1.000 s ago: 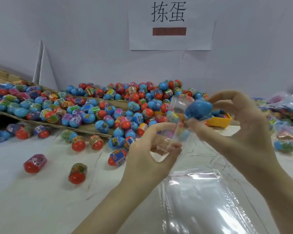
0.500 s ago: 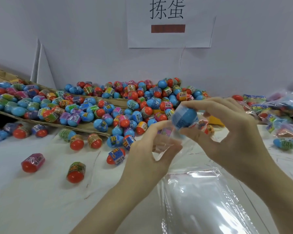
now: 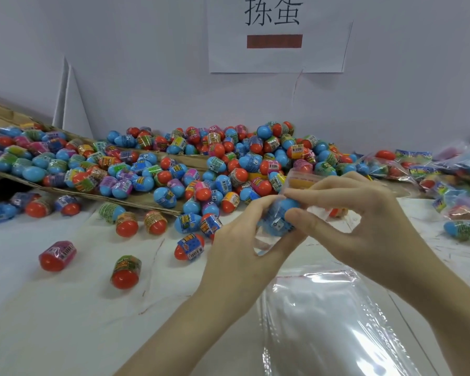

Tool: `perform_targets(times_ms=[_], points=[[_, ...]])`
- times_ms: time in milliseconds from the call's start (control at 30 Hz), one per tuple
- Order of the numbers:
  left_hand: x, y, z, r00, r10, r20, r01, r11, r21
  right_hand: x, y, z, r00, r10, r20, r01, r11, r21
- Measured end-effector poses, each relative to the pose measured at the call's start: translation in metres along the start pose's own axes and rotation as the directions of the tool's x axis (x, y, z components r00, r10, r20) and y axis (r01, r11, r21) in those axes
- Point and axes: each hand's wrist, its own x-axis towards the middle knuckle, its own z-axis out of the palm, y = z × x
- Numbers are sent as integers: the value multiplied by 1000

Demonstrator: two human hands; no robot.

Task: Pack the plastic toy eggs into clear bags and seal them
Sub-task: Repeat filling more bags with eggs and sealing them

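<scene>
The right hand's fingers (image 3: 300, 217) are pinched on a blue plastic toy egg (image 3: 278, 218) with a printed wrap, its long axis running upright with a slight tilt, rounded end up toward the bag mouth. The left hand (image 3: 244, 240) grips the small clear plastic bag (image 3: 263, 244) around the egg's lower half. Judging by this, the egg must go farther down; the right hand, above it, is placed to push. Spare clear bags (image 3: 334, 321) lie on the white bench (image 3: 65, 308) just below; loose eggs (image 3: 201, 164) are heaped behind.
</scene>
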Motion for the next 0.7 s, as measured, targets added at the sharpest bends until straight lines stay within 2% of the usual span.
perform_targets(times_ms=[133, 233, 367, 433, 467, 500, 533, 567, 600, 633, 667, 700], points=[[-1, -1, 0, 999, -34, -7, 34, 999, -9, -2, 4, 4, 999, -41, 26, 42, 999, -11], [-1, -4, 1, 998, -56, 0, 56, 998, -11, -5, 5, 5, 997, -59, 49, 63, 994, -87], [0, -8, 5, 994, -104, 16, 105, 992, -76, -7, 3, 10, 978, -63, 199, 86, 990, -108], [0, -8, 5, 993, -118, 12, 119, 985, -126, -6, 3, 13, 971, -94, 219, 117, 989, -94], [1, -7, 3, 993, -122, -3, 120, 981, -153, -5, 2, 13, 984, -126, 128, 136, 988, -72], [3, -6, 0, 988, -152, -16, 145, 967, -208, -1, 1, 13, 989, -141, -46, 140, 989, -39], [5, -6, -4, 981, -194, -28, 179, 946, -272, 4, 3, 12, 958, -112, -266, 128, 991, 44], [8, -7, -8, 967, -253, -45, 222, 912, -346, 11, 5, 10, 890, -25, -455, 123, 974, 188], [12, -9, -14, 949, -301, -92, 242, 885, -397, 17, 8, 11, 824, 92, -559, 128, 931, 341], [16, -11, -21, 921, -354, -162, 252, 859, -446, 24, 13, 14, 809, 207, -550, 77, 890, 449], [20, -13, -29, 883, -401, -244, 246, 838, -486, 29, 15, 20, 845, 250, -472, -20, 897, 441], [22, -16, -35, 836, -444, -322, 233, 819, -524, 32, 19, 30, 918, 219, -329, -122, 949, 290]])
